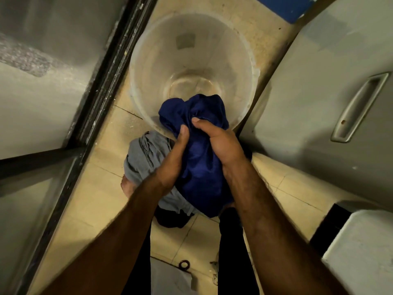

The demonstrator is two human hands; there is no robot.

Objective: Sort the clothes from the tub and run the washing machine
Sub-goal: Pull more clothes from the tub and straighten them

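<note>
A bunched dark blue garment [197,167] hangs between both hands over the near rim of a translucent plastic tub [153,67]. My left hand [173,158] grips its left side and my right hand [221,145] grips its right side, thumb on top. The tub stands on the tiled floor and shows only a little water at its bottom. Under my hands a grey garment [144,156] lies heaped on the floor, with a darker piece [172,219] beneath it.
A grey appliance with a recessed handle [359,107] fills the right side. A dark metal door frame [102,86] runs along the left. A white box-shaped object [361,252] sits at lower right. The floor strip between them is narrow.
</note>
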